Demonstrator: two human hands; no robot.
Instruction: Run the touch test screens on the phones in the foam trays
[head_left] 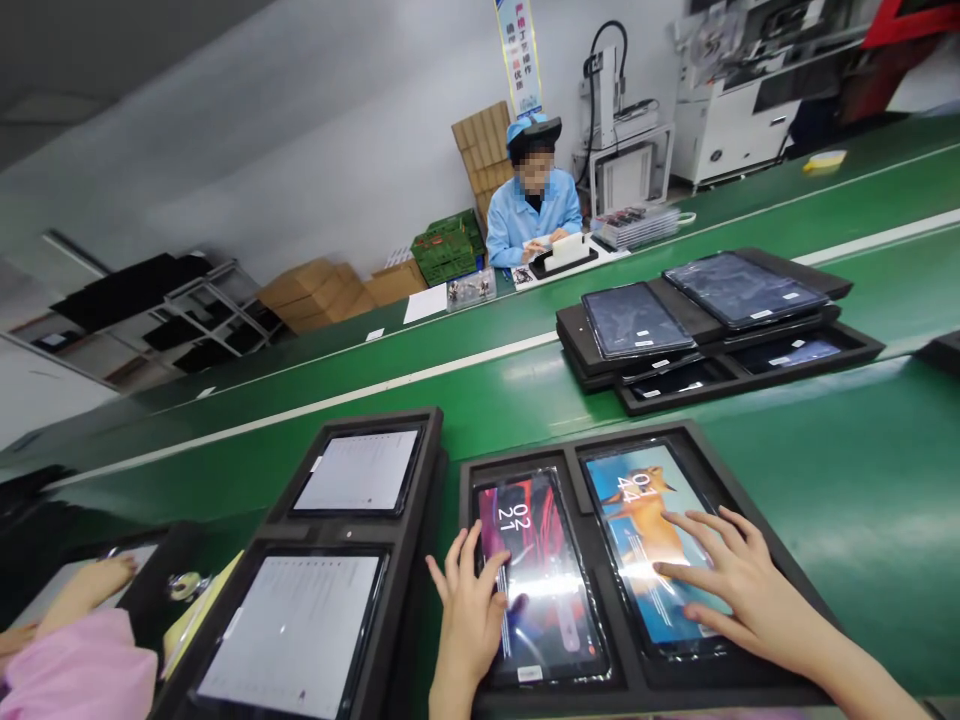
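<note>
Two lit tablets lie side by side in a black foam tray (525, 460). The left tablet (547, 600), with a red and purple screen reading 02 21, has my left hand (469, 610) at its left edge, fingers spread and the index finger and thumb over the screen. Over the right tablet (626, 510), which shows a fox picture and 01 44, my right hand (739, 590) is stretched out with fingers apart. Its fingertips are on or just above the glass; I cannot tell which. Both hands are open and grip nothing.
Left stands another foam tray (431, 430) with two white-screened tablets. Stacked trays with dark tablets (637, 320) sit beyond on the green conveyor (495, 395). A co-worker's pink sleeve (82, 670) is at lower left; a person in blue (534, 210) sits across the line.
</note>
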